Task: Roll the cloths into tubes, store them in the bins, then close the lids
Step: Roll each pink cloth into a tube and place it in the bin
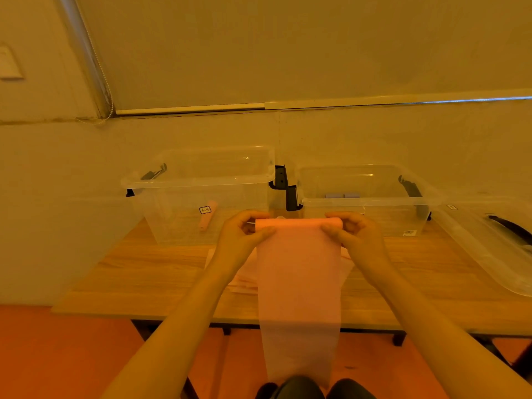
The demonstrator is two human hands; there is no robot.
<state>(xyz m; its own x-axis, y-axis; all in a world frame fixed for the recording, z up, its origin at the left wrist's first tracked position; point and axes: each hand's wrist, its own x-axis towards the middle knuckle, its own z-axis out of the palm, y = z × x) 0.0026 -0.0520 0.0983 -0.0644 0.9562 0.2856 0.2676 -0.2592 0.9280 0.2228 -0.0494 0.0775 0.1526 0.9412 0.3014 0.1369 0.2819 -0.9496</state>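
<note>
Left hand and right hand pinch the ends of a pink cloth, roll axis left-right, tail hanging toward the person over the counter. Two clear bins behind, lid at right edge.

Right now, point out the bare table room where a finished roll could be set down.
Bare wood lies left of the pink cloth stack, in front of the left bin. More lies right of the stack, between the right bin and the clear lid. The middle is crowded: both hands hold the pink cloth there.
</note>
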